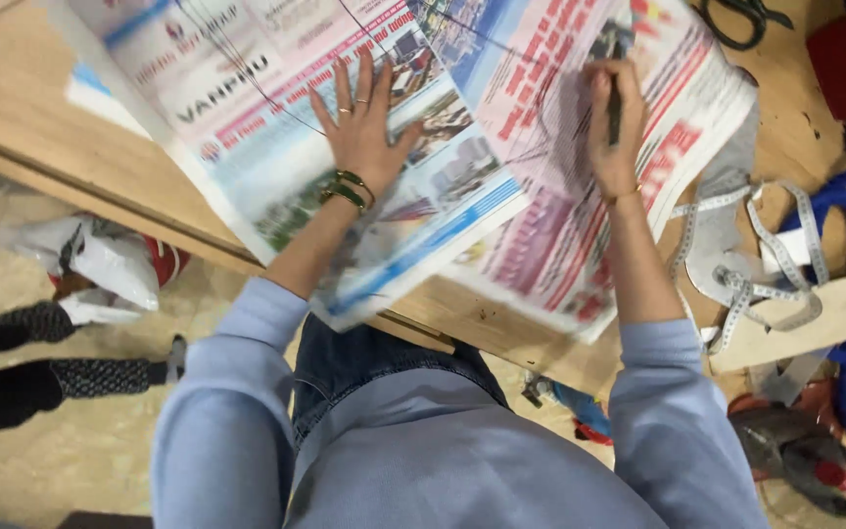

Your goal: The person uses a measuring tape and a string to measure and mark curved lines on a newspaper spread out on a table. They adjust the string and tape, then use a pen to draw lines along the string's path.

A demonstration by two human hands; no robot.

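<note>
Nearest us, our blue sleeves (247, 392) reach to the newspaper (276, 127) spread on the wooden table (12, 108): our left hand (364, 132) pins it, fingers splayed, while our right hand (614, 127), just right, clamps a dark pen (615, 108) lying near-to-far.

Matt printed paper newspaper (345, 127), bare wooden table (22, 108)

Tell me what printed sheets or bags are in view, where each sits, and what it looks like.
Newspaper: spread on the wooden table under the left hand; pink, blue and white with photos.
Second newspaper sheet: under the right hand, which holds a dark pen; red and white.
White plastic bag: crumpled on the floor, left.
</note>
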